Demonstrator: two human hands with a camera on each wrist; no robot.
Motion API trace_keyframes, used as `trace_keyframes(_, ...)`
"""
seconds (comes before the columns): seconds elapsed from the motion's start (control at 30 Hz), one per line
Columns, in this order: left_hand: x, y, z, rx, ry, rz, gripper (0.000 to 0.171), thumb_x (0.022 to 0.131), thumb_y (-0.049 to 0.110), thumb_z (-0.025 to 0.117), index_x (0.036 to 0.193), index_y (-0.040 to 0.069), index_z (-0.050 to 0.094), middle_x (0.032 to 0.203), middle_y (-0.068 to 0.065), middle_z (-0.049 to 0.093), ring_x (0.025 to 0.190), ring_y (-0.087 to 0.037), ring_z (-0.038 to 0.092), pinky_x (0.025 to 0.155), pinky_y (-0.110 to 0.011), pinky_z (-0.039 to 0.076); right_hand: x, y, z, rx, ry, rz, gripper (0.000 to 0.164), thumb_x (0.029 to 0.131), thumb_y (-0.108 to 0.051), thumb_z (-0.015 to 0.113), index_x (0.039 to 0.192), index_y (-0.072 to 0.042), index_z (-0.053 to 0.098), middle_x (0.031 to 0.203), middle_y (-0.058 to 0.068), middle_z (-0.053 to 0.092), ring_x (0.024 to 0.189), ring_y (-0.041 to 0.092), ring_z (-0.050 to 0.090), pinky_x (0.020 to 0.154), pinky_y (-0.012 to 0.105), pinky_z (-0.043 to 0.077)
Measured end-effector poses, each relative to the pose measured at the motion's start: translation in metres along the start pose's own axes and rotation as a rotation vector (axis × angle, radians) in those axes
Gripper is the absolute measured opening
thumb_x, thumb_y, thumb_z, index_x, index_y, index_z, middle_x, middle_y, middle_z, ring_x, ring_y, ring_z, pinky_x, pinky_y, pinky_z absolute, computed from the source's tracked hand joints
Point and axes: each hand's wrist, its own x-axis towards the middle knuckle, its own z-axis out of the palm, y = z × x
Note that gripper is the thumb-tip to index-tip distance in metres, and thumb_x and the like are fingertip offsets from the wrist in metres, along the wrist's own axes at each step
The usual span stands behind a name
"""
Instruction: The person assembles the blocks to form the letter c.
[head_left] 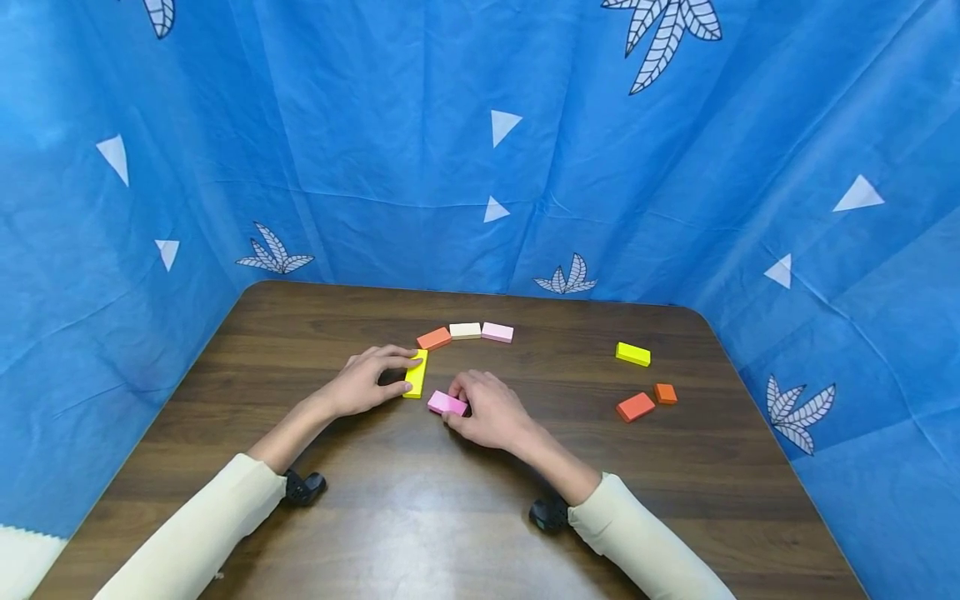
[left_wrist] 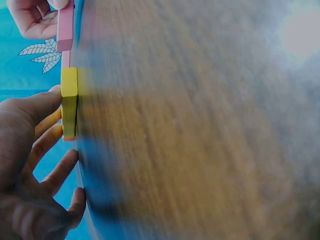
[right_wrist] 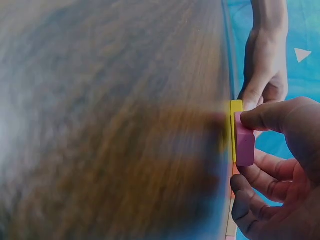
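Head view: dark brown wooden table (head_left: 420, 517) enclosed by a blue patterned cloth backdrop (head_left: 375, 150). Left hand (head_left: 369, 381), fingers curled round the yellow rectangular block (head_left: 416, 373), which lies flat near the table's middle. Right hand (head_left: 487, 410), fingers pinching the pink rectangular block (head_left: 447, 404), flat on the table just right of the yellow block's near end. Behind these, an arc of three flat blocks: orange block (head_left: 434, 338), cream block (head_left: 465, 331), light pink block (head_left: 497, 332). Well apart to the right: second yellow block (head_left: 633, 354), red-orange block (head_left: 635, 407), small orange block (head_left: 665, 393). Left wrist view: left hand (left_wrist: 30, 165), thumb and fingers against the yellow rectangular block (left_wrist: 69, 102); pink rectangular block (left_wrist: 65, 26) just beyond it. Right wrist view: right hand (right_wrist: 280, 175) grips the pink rectangular block (right_wrist: 245, 142), touching the table.
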Motion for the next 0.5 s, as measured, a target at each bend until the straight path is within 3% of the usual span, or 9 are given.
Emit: trace_keyframes(0.5,0.002,0.000,0.000,0.000,0.001,0.004,0.048,0.102,0.029,0.076,0.148,0.020,0.068,0.159,-0.004,0.060,0.146,-0.039,0.053,0.111,-0.070,0.034,0.005,-0.013,0.009,-0.009,-0.029,-0.015,0.029,0.094,-0.039,0.081,0.111,-0.018,0.070,0.098,-0.007,0.064,0.090,0.011,0.055,0.079,0.027,0.046)
